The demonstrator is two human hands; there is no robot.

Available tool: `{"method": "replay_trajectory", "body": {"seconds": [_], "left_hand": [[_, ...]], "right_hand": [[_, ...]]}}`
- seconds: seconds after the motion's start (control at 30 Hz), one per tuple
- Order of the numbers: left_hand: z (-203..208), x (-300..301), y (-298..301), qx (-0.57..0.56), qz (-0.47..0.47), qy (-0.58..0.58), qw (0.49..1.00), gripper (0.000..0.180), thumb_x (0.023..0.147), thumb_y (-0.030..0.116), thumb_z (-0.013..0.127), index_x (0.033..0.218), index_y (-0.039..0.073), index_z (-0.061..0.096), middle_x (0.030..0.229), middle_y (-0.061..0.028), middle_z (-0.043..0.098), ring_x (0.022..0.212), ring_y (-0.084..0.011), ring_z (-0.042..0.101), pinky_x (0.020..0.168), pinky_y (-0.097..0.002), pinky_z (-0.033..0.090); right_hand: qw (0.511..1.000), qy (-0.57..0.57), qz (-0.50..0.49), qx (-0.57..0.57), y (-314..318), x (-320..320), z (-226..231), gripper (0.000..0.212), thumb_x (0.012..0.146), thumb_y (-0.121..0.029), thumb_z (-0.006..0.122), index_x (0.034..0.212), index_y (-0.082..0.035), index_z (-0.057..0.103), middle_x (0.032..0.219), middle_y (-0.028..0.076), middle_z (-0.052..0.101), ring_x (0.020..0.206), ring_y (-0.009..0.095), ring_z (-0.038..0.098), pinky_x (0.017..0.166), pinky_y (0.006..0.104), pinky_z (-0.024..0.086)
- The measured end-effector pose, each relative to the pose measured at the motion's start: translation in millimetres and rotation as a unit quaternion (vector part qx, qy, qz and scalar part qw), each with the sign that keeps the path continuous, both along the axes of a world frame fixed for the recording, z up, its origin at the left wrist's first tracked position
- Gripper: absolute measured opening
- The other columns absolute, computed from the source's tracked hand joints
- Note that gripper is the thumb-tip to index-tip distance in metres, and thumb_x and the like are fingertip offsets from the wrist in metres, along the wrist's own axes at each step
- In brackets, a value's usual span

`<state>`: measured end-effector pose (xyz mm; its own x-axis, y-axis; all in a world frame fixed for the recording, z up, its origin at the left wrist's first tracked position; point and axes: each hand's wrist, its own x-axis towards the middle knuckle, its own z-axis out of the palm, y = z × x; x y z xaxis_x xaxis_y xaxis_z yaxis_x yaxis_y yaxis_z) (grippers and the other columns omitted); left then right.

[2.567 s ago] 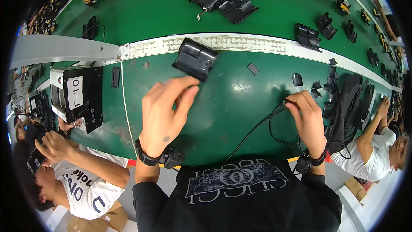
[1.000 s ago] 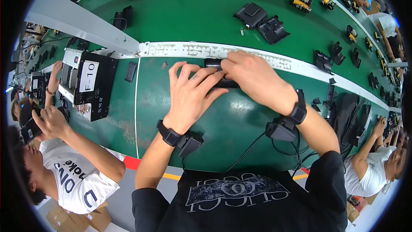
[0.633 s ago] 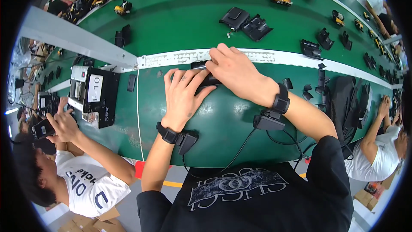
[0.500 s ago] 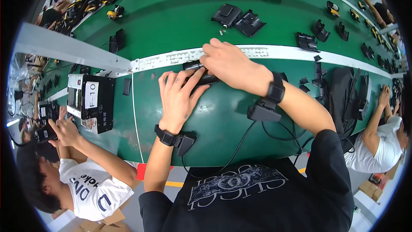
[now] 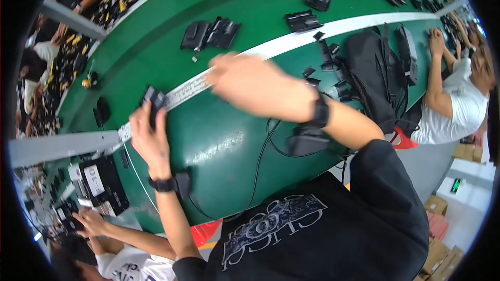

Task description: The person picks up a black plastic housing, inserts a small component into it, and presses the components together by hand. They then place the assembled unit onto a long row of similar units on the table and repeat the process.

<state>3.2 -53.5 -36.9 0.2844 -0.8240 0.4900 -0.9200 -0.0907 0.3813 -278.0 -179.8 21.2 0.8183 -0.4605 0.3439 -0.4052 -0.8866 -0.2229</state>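
Note:
My left hand [image 5: 149, 138] is closed around a black plastic part [image 5: 155, 100] that looks like a casing, at the white rail. Its lower portion is hidden between thumb and fingers. My right hand [image 5: 255, 84] hangs over the rail toward the middle, smeared by motion, so its fingers and anything in them cannot be made out. Beyond the rail lie two black plastic shells side by side, a left shell [image 5: 196, 35] and a right shell [image 5: 224, 33]. A small pale piece [image 5: 195, 58] sits just below them.
The white rail [image 5: 276, 44] crosses the green table [image 5: 208, 151]. To the right are black scraps [image 5: 327, 54] and a black backpack [image 5: 369, 67]. A dark cable [image 5: 255, 182] trails to my wrists. At the left stand a boxy device [image 5: 101, 184] and a grey post [image 5: 67, 148]. Co-workers sit on both sides.
My hands have come apart from working together on the black part. The left carries it leftward to the rail; the right has swung away, blurred. The view has turned.

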Motion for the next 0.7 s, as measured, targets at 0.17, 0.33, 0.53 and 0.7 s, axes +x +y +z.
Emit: {"method": "replay_trajectory", "body": {"seconds": [0.17,0.33,0.53,0.7], "left_hand": [[6.0,46.4,-46.4,0.015,-0.023,0.085,0.996,0.041,0.103,0.015,0.069,0.143,0.008,0.066,0.136,-0.0134,0.066,0.102,-0.0287,0.072,0.086,-0.0369,0.058],[20.4,67.1,-71.7,-0.054,0.024,0.093,0.994,0.034,0.100,0.013,0.069,0.134,0.008,0.069,0.141,-0.0187,0.063,0.108,-0.0312,0.072,0.093,-0.0428,0.059],[-0.4,175.6,-64.0,0.151,0.274,-0.325,0.892,0.018,0.098,0.020,0.069,0.112,0.010,0.074,0.121,-0.0143,0.074,0.101,-0.0329,0.073,0.092,-0.0480,0.057],[1.8,185.0,-70.3,0.257,0.255,-0.350,0.864,0.020,0.098,0.032,0.067,0.099,0.013,0.075,0.097,-0.0090,0.079,0.096,-0.0339,0.074,0.090,-0.0484,0.056]], "right_hand": [[0.974,0.165,-0.144,0.063,-7.5,-71.8,9.2,0.028,0.094,-0.032,0.075,0.101,-0.005,0.067,0.101,0.015,0.067,0.098,0.037,0.069,0.080,0.0474,0.057],[0.976,0.100,-0.167,0.098,18.8,-88.8,-9.5,0.022,0.092,-0.020,0.077,0.103,-0.007,0.063,0.097,0.012,0.065,0.093,0.039,0.068,0.077,0.0499,0.054],[0.975,0.111,-0.106,0.163,13.8,-75.8,2.3,0.016,0.092,-0.007,0.073,0.103,-0.007,0.062,0.097,0.012,0.061,0.095,0.037,0.065,0.077,0.0494,0.052],[0.978,0.149,0.025,0.144,16.5,-59.1,12.4,0.016,0.092,-0.003,0.070,0.105,-0.008,0.062,0.095,0.011,0.060,0.094,0.035,0.064,0.079,0.0475,0.051]]}}
